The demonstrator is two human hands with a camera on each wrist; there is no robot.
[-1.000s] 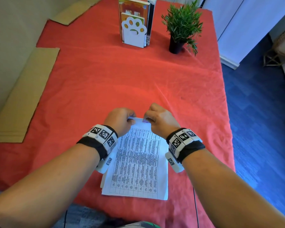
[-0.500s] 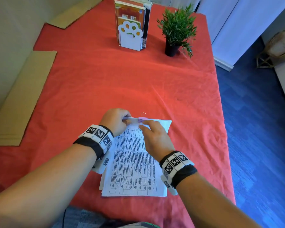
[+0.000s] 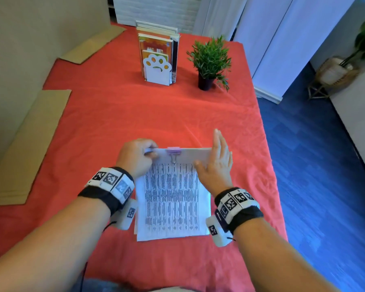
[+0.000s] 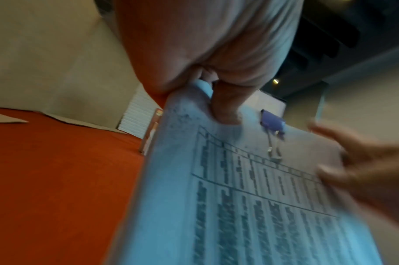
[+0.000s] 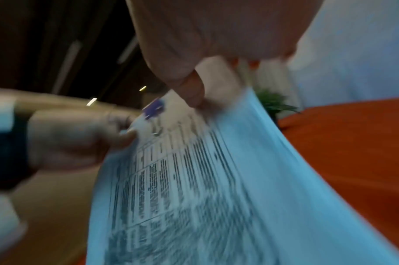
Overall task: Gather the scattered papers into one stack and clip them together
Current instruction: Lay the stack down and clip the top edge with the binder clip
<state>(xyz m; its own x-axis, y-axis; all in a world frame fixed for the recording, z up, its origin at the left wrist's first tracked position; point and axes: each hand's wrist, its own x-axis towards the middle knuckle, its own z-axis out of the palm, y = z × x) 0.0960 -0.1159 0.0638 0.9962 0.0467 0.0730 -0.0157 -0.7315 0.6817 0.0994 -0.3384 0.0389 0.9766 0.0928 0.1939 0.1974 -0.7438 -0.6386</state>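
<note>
Surface: red cloth (image 3: 156,119), slightly wrinkled, covers the table and fills most of the head view; deep blue floor (image 3: 316,165) runs down the right edge.
Cardboard: flat tan sheets (image 3: 25,144) lie along the left edge of the frame, against a beige wall.
Left hand: the left hand (image 3: 135,158), left of centre, has its fingers curled, thumb on top, pinching the upper left corner of the papers; the left wrist view shows the thumb (image 4: 225,105) pressed onto the sheet.
Papers: one stack of white sheets (image 3: 171,199) printed with a dense table of rows and columns, at lower centre of the frame; its top edge is lifted off the cloth between the hands, while the bottom edge looks to lie on it. Sheet edges fan slightly at the lower left corner.
Clip: small lilac binder clip (image 3: 173,150) with thin wire handles sits on the middle of the top edge, one handle folded down over the page.
Books: upright books behind a white paw-shaped bookend (image 3: 158,70), upper centre.
Plant: small spiky green plant in a dark pot (image 3: 209,62), just right of the books.
Right hand: the right hand (image 3: 216,165), right of centre, has straight fingers behind the upper right corner and its thumb on the front of the page.
Basket: woven basket on a stand (image 3: 335,74), far upper right.
</note>
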